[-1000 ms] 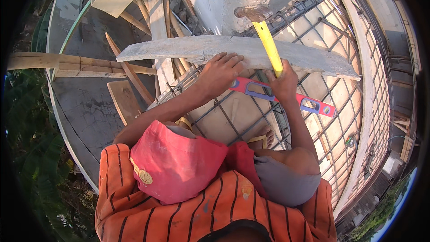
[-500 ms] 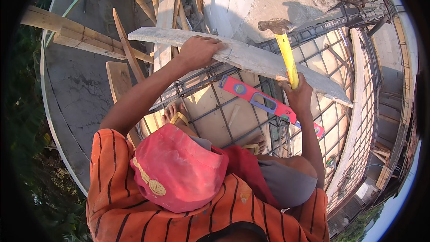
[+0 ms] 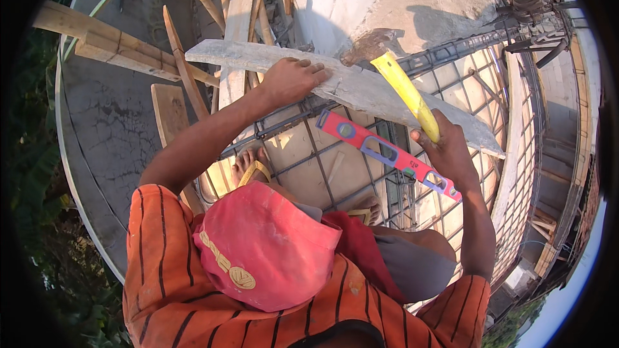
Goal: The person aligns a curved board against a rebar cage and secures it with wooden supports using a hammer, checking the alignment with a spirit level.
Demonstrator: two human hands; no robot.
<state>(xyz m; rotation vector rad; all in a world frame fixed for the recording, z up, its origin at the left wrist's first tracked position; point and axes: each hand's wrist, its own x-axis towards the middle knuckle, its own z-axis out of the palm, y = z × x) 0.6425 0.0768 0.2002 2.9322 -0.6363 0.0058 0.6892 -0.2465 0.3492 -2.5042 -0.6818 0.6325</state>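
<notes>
And here's the weathered grey wooden plank [image 3: 371, 92], lying aslant over the dark steel rebar mesh [image 3: 316, 149], its far-left end reaching past the bars! The left hand [image 3: 293, 80] is spread over the plank, fingers bent onto its upper face, while the right hand [image 3: 449, 145] is wrapped firmly around the yellow-handled claw hammer [image 3: 406, 90], its rusty head out by the plank's far edge; whether it touches, there's no telling. The red spirit level [image 3: 412, 166] with cut-out slots lies unheld, near the right wrist. So, the score: plank laid across, hammer in the fist, and the work looks partway, the fixing seemingly unfinished. Any nail in the wood is too small to make out from here.
</notes>
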